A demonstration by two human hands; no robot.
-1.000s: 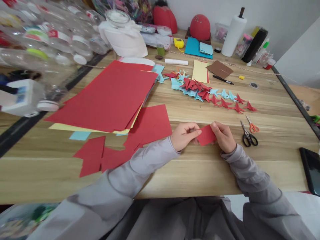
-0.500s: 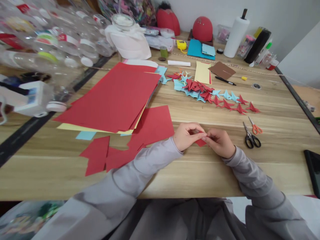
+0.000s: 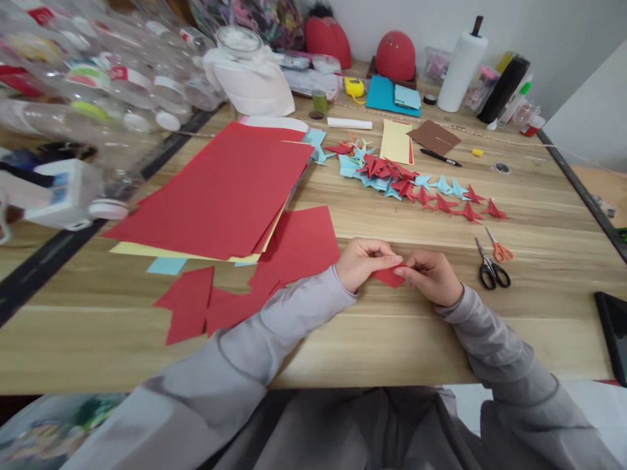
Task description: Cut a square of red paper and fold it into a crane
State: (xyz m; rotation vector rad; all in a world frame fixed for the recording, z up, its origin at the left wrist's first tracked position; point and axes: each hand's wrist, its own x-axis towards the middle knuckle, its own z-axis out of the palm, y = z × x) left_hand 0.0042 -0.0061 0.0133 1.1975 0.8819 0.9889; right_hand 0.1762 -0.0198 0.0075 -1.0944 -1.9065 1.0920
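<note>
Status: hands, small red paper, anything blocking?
Left hand, right hand: both pinching small red paper. Paper partly hidden by hands. Black-handled scissors off to the right, not in the way.

Paper point(image 3: 389, 279) sits between the fingers point(image 3: 383, 263), with the paper birds point(image 3: 386, 170) behind it on the bench point(image 3: 353, 352) and a pen point(image 3: 441, 157) behind those. Scissors point(image 3: 488, 262) lie right of the fingers — the sheet stack point(image 3: 220, 202) to the left, bottles point(image 3: 127, 78) beyond it, the tape measure point(image 3: 353, 87) far back.

Compared with a second ago, the right hand point(image 3: 432, 277) is turned inward, its thumb now close to that of the left hand point(image 3: 365, 262), and less of the paper point(image 3: 388, 278) shows between them.
</note>
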